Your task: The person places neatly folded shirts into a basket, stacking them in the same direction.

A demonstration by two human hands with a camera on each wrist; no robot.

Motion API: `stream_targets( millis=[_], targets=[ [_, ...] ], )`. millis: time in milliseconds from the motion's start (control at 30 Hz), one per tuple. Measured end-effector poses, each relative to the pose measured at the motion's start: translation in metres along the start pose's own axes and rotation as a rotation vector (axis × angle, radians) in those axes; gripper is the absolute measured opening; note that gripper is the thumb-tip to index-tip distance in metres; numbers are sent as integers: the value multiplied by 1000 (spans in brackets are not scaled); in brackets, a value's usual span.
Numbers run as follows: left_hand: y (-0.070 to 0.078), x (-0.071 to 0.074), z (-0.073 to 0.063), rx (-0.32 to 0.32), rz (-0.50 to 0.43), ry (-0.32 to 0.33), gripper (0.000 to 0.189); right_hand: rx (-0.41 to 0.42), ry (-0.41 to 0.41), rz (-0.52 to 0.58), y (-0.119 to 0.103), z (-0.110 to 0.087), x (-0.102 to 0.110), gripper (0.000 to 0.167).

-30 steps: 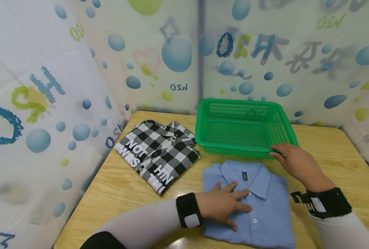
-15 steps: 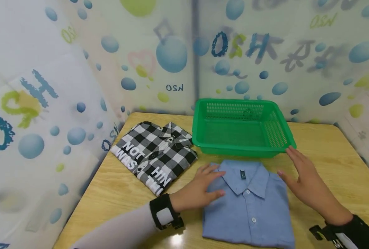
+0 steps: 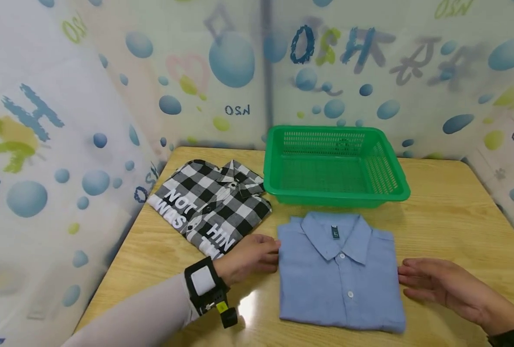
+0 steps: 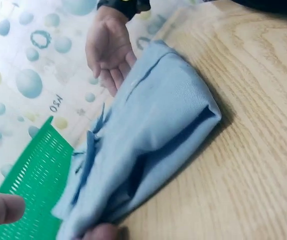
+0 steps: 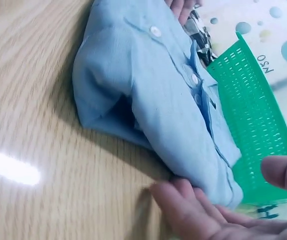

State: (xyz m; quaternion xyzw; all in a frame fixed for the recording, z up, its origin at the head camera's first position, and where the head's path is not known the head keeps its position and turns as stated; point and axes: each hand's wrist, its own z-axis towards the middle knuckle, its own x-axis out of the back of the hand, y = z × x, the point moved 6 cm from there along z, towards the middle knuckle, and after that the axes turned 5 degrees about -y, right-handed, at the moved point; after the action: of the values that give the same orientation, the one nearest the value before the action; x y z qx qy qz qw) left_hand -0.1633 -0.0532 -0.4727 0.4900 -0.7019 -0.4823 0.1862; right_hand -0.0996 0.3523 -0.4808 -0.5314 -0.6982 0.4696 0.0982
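Observation:
A folded light-blue shirt [image 3: 326, 284] lies flat on the wooden table, collar toward the back, buttons up the front. My left hand [image 3: 250, 258] is at its left edge with fingers loosely extended, fingertips right at the cloth. On the opposite side my right hand [image 3: 443, 286] is turned palm inward, its fingertips close to the shirt's right edge. The right wrist view shows the right fingers [image 5: 183, 205] low at the table beside the fold, thumb apart. In the left wrist view the shirt [image 4: 153, 110] shows an open fold at its near side.
An unfilled green plastic basket [image 3: 335, 197] stands behind the shirt, near the back wall. To the left lies a folded black-and-white checked shirt [image 3: 209, 202] with white lettering. The patterned curtain [image 3: 239, 111] surrounds the table [image 3: 439, 212].
My right hand has let go of the basket's rim and come down to the shirt's right side. My left hand has lifted off the shirt's front and moved to its left edge.

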Motion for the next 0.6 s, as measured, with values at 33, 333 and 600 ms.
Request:
stream_targets(
  millis=[33, 333, 600],
  targets=[
    [-2, 1, 4, 14, -9, -14, 47, -25, 5, 24, 1, 2, -1, 51],
    [-11, -7, 29, -6, 14, -85, 16, -108, 104, -58, 4, 19, -11, 27],
    [-7, -10, 31, -75, 128, -16, 31, -71, 215, -198, 0, 29, -12, 52]
  ],
)
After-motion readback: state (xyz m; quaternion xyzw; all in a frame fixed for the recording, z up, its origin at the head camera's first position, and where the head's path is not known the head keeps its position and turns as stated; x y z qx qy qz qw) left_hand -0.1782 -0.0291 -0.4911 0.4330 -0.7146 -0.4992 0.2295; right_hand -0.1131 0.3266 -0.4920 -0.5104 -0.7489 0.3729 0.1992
